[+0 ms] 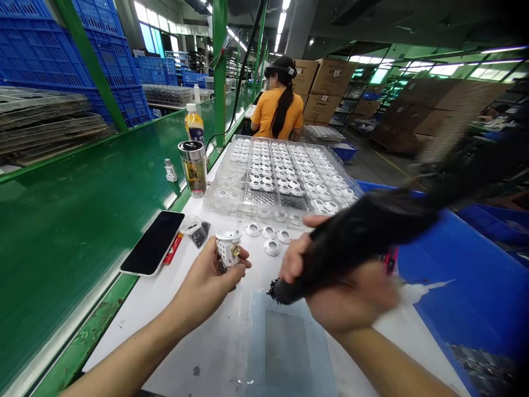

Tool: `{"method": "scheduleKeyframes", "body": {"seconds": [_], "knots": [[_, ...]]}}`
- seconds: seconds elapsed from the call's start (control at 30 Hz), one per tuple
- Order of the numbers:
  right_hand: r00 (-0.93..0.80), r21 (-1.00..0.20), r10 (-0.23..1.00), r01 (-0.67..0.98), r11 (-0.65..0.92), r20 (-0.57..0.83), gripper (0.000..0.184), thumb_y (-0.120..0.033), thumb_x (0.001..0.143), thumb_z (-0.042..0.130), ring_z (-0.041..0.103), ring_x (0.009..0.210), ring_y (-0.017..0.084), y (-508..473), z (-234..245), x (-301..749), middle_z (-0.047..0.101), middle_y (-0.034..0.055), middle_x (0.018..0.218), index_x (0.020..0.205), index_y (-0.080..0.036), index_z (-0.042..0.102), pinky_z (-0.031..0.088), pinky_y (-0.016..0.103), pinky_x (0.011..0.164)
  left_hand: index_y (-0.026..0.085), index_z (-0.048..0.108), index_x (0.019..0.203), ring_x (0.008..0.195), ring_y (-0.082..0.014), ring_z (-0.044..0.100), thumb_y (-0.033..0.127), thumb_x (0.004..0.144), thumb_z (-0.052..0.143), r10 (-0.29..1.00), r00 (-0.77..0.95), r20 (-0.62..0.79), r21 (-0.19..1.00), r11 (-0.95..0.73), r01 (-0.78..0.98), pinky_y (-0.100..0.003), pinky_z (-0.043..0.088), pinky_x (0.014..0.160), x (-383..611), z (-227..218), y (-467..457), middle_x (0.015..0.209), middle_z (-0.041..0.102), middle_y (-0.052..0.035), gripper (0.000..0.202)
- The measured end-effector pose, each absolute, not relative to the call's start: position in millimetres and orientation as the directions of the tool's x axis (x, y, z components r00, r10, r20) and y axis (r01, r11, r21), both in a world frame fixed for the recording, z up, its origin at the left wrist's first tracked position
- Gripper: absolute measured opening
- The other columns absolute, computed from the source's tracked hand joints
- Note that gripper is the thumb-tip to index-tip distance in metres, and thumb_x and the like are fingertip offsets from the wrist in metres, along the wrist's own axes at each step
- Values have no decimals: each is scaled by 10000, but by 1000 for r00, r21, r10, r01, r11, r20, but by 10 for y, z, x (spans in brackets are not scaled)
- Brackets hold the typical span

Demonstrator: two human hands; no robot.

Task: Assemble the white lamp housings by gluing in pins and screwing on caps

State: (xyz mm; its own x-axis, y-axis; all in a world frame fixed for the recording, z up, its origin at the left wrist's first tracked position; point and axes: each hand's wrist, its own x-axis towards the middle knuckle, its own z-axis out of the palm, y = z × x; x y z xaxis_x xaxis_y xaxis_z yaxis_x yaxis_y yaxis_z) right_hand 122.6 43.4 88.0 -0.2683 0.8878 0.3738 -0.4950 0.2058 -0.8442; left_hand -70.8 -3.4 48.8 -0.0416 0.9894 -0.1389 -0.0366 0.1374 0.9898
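My left hand (223, 275) is closed around a small white perforated housing (227, 251) with a round white ring on top and a brass-coloured fitting on its side. A black electric screwdriver (351, 240), blurred by motion, is gripped in my right hand (355, 298). Its narrow end points down to the left, over a little heap of black screws (273, 288) on the white tabletop. Several loose white rings (271, 247) lie just beyond both hands. Beneath my right hand is a pale blue plastic sheet or bag (289, 347).
Clear trays (231, 193) of white rings stand at the back. To the left are a phone (154, 242), a glass tumbler (193, 168), a drink bottle (194, 124) and a green conveyor (82, 220). A blue bin (467, 286) flanks the right side. A person in orange (281, 110) sits ahead.
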Motion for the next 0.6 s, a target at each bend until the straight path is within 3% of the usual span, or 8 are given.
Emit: {"method": "scheduleKeyframes", "body": {"seconds": [0.27,0.43,0.6], "knots": [[-267,-893,900,-391,225,344,560,-656,845,545,518,463,190,632,466,926,623,15,575,1132,-181,619,419,330,478,227,573,947,784,-162,631,183,885,633,989,-90,-119,983,130,128,-260,462,638,-721,454,-52,915,678,18,97],[-242,-884,909,-413,221,340,552,-674,812,575,539,478,197,588,715,1008,633,18,605,1104,-209,636,431,327,462,244,552,978,872,-201,683,208,848,707,993,-19,-120,971,122,208,-290,498,744,-593,259,-58,943,740,16,206],[-210,-860,919,-466,206,333,549,-700,793,588,526,457,192,552,935,1071,624,14,578,1069,-230,655,439,321,440,248,542,958,780,-193,646,213,754,805,991,38,-125,966,113,231,-269,449,681,-408,135,23,854,714,37,335]]}}
